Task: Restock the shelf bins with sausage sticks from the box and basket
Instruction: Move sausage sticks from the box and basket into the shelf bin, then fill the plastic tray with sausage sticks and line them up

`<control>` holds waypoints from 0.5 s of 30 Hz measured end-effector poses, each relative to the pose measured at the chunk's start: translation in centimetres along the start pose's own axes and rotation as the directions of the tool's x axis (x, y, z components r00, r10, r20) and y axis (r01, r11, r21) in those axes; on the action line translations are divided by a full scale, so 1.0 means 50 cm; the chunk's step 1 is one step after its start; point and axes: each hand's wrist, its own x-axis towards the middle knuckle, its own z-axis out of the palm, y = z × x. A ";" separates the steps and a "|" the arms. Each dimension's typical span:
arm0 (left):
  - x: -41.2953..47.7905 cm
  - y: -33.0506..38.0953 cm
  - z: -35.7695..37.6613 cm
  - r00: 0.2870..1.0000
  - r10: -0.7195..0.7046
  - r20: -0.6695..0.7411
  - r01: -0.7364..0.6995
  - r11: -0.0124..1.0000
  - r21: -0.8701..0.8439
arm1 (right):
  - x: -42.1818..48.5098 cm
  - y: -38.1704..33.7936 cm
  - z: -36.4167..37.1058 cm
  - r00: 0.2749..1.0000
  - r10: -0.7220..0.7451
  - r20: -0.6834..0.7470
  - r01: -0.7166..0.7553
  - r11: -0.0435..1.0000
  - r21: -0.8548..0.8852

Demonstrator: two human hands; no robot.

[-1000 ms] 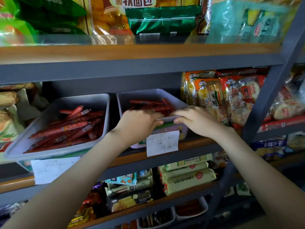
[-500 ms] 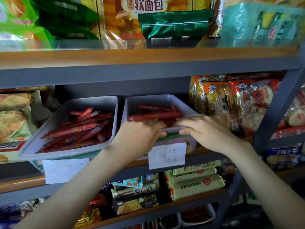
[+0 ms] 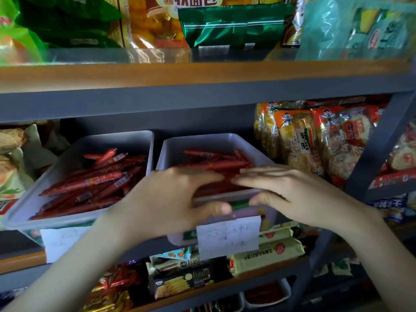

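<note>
Two grey plastic bins stand side by side on the middle shelf. The left bin [image 3: 126,141] holds a heap of red sausage sticks [image 3: 94,183]. More red sausage sticks [image 3: 216,164] fill the right bin [image 3: 202,143]. Both my hands are at this bin's front edge. My left hand [image 3: 171,199] and my right hand [image 3: 292,194] have their fingers stretched flat over the front sticks, fingertips almost meeting. Both thumbs rest against the bin's front wall. Neither hand holds a stick. The box and basket are out of view.
A handwritten paper label [image 3: 227,237] hangs below the right bin, another label [image 3: 63,242] below the left. Rice cracker bags [image 3: 315,140] stand right of the bins beside a slanted grey post [image 3: 378,145]. The upper shelf board [image 3: 202,73] is close overhead; snack packs [image 3: 265,253] lie below.
My fingers, curled over the right bin's front rim before, have straightened and slid further in over the sausage sticks. The view has shifted slightly.
</note>
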 end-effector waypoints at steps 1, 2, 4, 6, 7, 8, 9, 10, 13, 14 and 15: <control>0.003 -0.012 -0.009 0.996 -0.047 0.073 0.056 0.990 -0.128 | 0.004 0.003 -0.005 0.999 0.006 0.040 -0.008 0.999 0.045; 0.005 -0.020 -0.019 0.988 -0.096 0.120 0.125 0.956 -0.266 | 0.007 0.003 -0.012 0.997 0.022 0.070 -0.031 0.991 0.128; 0.011 -0.031 -0.029 0.961 -0.237 0.140 0.274 0.860 -0.430 | 0.015 0.007 -0.020 0.990 0.102 0.100 -0.133 0.915 0.380; 0.016 -0.040 -0.024 0.913 -0.366 0.180 0.408 0.815 -0.412 | 0.034 0.030 -0.015 0.970 0.242 0.037 -0.214 0.764 0.609; 0.019 -0.043 -0.018 0.892 -0.416 0.176 0.451 0.801 -0.394 | 0.049 0.048 -0.009 0.940 0.341 0.001 -0.251 0.690 0.679; 0.020 -0.046 -0.011 0.858 -0.483 0.175 0.510 0.759 -0.404 | 0.064 0.062 -0.005 0.899 0.438 0.001 -0.305 0.625 0.718; 0.024 -0.049 -0.006 0.808 -0.566 0.166 0.565 0.661 -0.494 | 0.073 0.076 0.002 0.861 0.506 0.054 -0.374 0.557 0.741; 0.029 -0.052 -0.001 0.749 -0.632 0.200 0.594 0.506 -0.626 | 0.079 0.085 0.011 0.831 0.536 0.147 -0.433 0.458 0.777; 0.046 -0.061 0.007 0.613 -0.697 0.373 0.552 0.040 -0.833 | 0.110 0.086 0.027 0.764 0.511 0.393 -0.530 0.151 0.834; 0.048 -0.061 0.008 0.588 -0.692 0.419 0.556 -0.030 -0.831 | 0.118 0.084 0.031 0.768 0.484 0.421 -0.525 0.099 0.845; 0.049 -0.062 0.011 0.576 -0.684 0.448 0.564 -0.065 -0.823 | 0.121 0.081 0.033 0.772 0.470 0.429 -0.514 0.064 0.855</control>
